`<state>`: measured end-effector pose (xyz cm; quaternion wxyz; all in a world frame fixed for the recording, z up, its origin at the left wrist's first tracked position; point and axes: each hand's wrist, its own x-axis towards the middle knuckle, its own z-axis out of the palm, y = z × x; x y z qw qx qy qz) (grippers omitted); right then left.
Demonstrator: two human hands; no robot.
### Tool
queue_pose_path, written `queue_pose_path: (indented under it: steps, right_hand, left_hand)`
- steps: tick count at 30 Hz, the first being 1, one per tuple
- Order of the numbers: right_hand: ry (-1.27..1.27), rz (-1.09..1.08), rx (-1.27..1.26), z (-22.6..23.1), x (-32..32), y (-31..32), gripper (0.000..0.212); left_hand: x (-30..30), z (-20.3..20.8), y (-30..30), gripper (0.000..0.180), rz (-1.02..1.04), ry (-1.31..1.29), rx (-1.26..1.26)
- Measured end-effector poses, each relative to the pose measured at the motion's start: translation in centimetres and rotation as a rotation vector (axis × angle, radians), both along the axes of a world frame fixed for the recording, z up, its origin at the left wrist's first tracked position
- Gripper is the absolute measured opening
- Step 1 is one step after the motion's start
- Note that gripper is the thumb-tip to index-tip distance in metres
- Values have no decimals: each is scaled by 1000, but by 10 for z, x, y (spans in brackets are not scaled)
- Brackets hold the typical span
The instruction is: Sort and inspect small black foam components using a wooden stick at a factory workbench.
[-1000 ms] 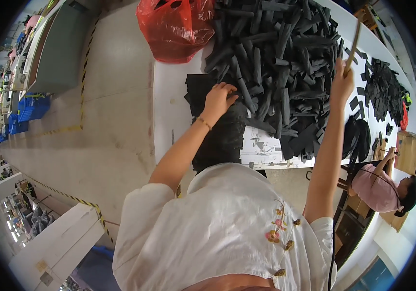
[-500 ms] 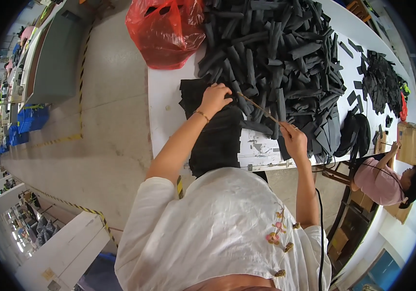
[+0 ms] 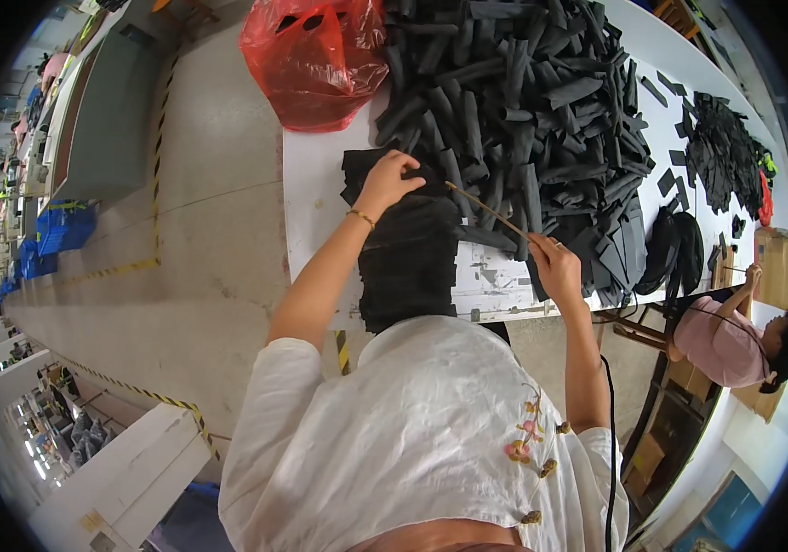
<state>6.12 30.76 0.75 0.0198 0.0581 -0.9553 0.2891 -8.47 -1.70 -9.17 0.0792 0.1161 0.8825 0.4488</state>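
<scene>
My right hand (image 3: 557, 266) is closed round one end of a thin, light-brown stick (image 3: 491, 211). The stick slants up and left, its far tip over the edge of the layered black fabric strips (image 3: 408, 276). These strips overlap in a column on the white table (image 3: 316, 193), running down to the front edge near my body. Over the column's upper part is my left hand (image 3: 388, 180), thumb and fingers apart, with nothing visible between them. Whether its fingertips touch the fabric, I cannot tell. A large heap of rolled black fabric pieces (image 3: 523, 101) lies just beyond both hands.
A red plastic bag (image 3: 316, 78) stands at the table's far left corner. Flat black pieces (image 3: 619, 253) and a black bundle (image 3: 674, 253) lie to the right, with another dark pile (image 3: 725, 152) farther off. A person in pink (image 3: 725, 340) sits at the right.
My left hand has shifted slightly left, away from the stick's tip, and its fingers have spread apart. My right hand and the stick have barely moved.
</scene>
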Motion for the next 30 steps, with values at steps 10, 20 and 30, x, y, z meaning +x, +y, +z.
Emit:
queue_pose_path:
  steps: [10, 20, 30]
  right_hand:
    - [42, 42, 35, 3, 5, -2, 17]
    - [141, 193, 180, 19, -19, -23, 16]
    - [-375, 52, -801, -26, -8, -109, 18]
  left_hand:
    - [-5, 4, -18, 17, -45, -152, 58]
    - [4, 55, -19, 18, -245, -151, 149]
    - [62, 78, -1, 54, 477, 47, 1137]
